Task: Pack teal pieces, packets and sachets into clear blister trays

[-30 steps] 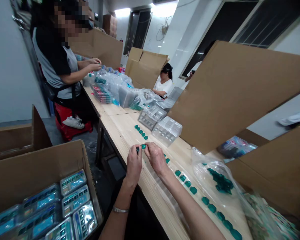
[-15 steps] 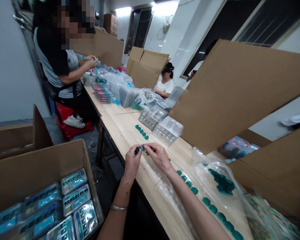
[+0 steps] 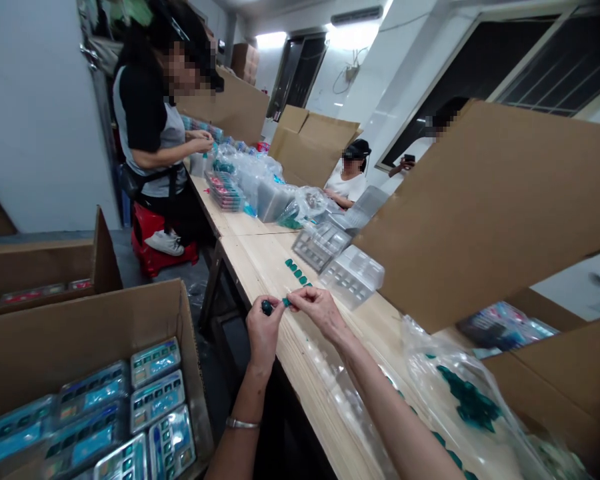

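Note:
My left hand point(image 3: 263, 329) is closed around a small dark teal piece point(image 3: 267, 307), held just above the wooden table's near edge point(image 3: 300, 373). My right hand point(image 3: 316, 308) pinches a small green piece point(image 3: 285, 302) right beside it, fingertips almost touching the left hand. A short row of green pieces point(image 3: 297, 269) lies on the table beyond my hands. Two clear plastic trays point(image 3: 353, 275) sit further back. A clear bag holding green pieces point(image 3: 467, 400) lies to my right.
An open cardboard box point(image 3: 87, 327) with blister-packed calculators point(image 3: 155, 400) stands at lower left. A large cardboard sheet point(image 3: 485, 207) leans on the right. A seated person point(image 3: 155, 133) works at the far left of the table; two other people sit behind the far boxes.
Both hands have lifted slightly off the table with the small pieces held between them. The camera has turned left and down a little.

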Demonstrator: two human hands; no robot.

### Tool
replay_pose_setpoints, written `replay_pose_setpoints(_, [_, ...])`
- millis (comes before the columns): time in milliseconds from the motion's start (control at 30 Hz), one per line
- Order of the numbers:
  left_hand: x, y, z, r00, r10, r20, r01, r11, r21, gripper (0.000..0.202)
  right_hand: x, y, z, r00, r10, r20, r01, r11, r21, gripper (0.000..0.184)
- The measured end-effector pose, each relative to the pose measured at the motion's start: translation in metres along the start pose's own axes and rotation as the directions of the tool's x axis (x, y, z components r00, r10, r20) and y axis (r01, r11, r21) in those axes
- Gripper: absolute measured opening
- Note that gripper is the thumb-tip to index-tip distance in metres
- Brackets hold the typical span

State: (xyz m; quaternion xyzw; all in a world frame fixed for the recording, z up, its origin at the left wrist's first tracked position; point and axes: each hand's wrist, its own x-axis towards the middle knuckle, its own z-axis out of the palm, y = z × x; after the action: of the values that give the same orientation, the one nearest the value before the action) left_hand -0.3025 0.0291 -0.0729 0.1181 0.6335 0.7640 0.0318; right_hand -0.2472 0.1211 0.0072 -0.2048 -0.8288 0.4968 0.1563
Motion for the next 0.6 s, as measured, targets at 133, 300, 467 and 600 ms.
replay_pose_setpoints(133, [0.003, 0.001, -0.003, 0.998, -0.022, 0.066, 0.027, 0.997, -0.074, 0.015, 0.006, 0.004, 0.004, 0.999, -0.001, -0.045, 0.002, 1.000, 0.016, 0.026])
replay_pose_setpoints(300, [0.005, -0.004, -0.005, 0.964, -0.101, 0.244, 0.153, 0.967, -0.205, 0.026, 0.006, 0.008, 0.006, 0.995, 0.014, -0.100, -0.012, 1.000, 0.026, 0.024])
replay_pose_setpoints(467, [0.008, -0.008, -0.008, 0.929, -0.199, 0.313, 0.300, 0.898, -0.320, 0.032, 0.015, 0.013, 0.009, 0.989, -0.084, -0.119, 0.069, 0.989, -0.128, 0.022])
replay_pose_setpoints(600, [0.012, -0.006, -0.010, 0.952, -0.248, 0.180, 0.302, 0.859, -0.412, 0.035, 0.046, 0.019, 0.014, 0.931, -0.332, -0.150, 0.264, 0.899, -0.348, 0.019])
